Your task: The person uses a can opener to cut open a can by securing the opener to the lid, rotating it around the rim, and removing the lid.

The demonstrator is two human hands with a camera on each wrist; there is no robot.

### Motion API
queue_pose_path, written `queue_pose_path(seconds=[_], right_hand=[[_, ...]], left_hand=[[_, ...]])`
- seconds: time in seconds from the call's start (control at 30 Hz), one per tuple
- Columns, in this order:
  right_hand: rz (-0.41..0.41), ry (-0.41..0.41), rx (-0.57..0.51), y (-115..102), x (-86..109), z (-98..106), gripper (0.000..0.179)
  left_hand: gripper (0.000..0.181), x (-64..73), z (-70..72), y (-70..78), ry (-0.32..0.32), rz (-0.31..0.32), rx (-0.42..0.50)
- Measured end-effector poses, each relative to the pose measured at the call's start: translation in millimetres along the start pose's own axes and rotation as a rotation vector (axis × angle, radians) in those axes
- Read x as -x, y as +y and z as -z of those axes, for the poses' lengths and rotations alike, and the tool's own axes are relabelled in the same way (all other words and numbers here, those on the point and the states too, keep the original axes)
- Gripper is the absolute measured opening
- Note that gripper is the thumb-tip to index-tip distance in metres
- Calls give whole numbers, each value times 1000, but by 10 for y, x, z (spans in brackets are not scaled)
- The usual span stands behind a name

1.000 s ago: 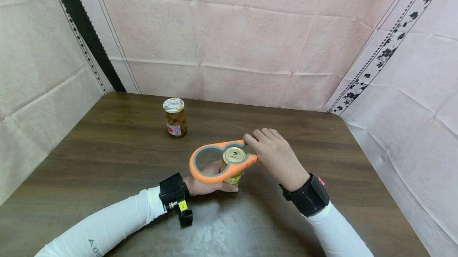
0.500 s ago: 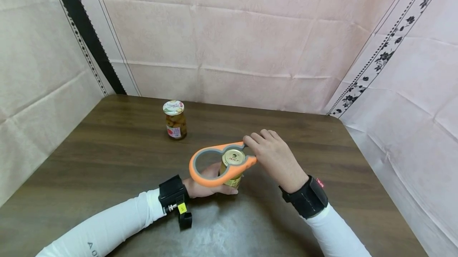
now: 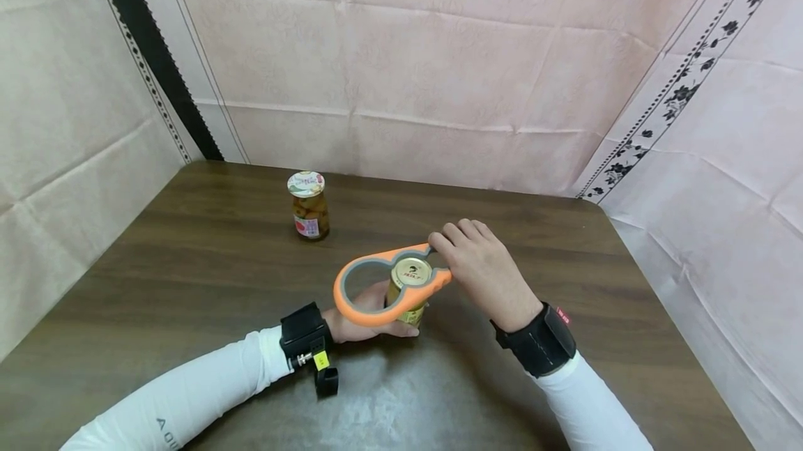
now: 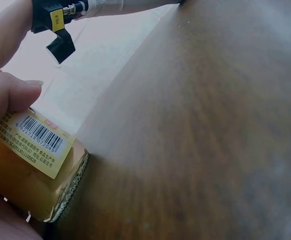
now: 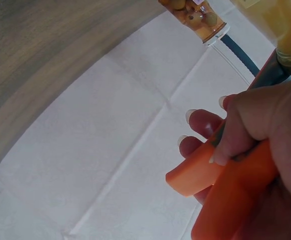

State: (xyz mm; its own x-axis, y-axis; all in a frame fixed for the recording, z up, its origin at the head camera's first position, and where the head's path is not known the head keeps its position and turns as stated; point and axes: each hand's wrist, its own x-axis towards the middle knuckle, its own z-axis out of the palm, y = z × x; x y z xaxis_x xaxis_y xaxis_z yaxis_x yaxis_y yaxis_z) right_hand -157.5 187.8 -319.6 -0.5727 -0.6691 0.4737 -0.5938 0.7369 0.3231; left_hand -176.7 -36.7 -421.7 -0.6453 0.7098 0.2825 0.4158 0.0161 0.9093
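Observation:
My left hand [image 3: 366, 325] grips a glass jar [image 3: 410, 315] with a gold lid and a yellow label, standing on the table. The left wrist view shows that label's barcode and the jar's bottom edge, with the left thumb [image 4: 15, 92] over the side. An orange and grey jar opener [image 3: 359, 315] lies level around the lid, its grey inner edge against it. My right hand [image 3: 483, 270] holds the opener's two handles; in the right wrist view the fingers curl round the orange handles [image 5: 195, 172]. The right palm is partly hidden.
A second jar [image 3: 309, 217], with a white patterned lid and brown contents, stands upright at the back left of the wooden table [image 3: 207, 242]. Pale cloth [image 3: 401, 74] hangs behind the table and along both sides.
Both hands, the jar and the opener keep nearly the same places. The whole head view shifts slightly down, then back up.

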Motion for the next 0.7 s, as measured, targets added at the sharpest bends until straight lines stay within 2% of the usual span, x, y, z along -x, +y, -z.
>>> queue_pose_path(seconds=[0.2,0.43,0.7], right_hand=[[6,18,26,6,-9,-11,33],[7,25,44,-2,-14,-31,27],[-1,18,8,28,-29,-43,30]], left_hand=[[104,-13,-5,2,4,4,-22],[103,-3,-16,65,24,-35,-8],[99,-8,-10,81,5,0,6]])
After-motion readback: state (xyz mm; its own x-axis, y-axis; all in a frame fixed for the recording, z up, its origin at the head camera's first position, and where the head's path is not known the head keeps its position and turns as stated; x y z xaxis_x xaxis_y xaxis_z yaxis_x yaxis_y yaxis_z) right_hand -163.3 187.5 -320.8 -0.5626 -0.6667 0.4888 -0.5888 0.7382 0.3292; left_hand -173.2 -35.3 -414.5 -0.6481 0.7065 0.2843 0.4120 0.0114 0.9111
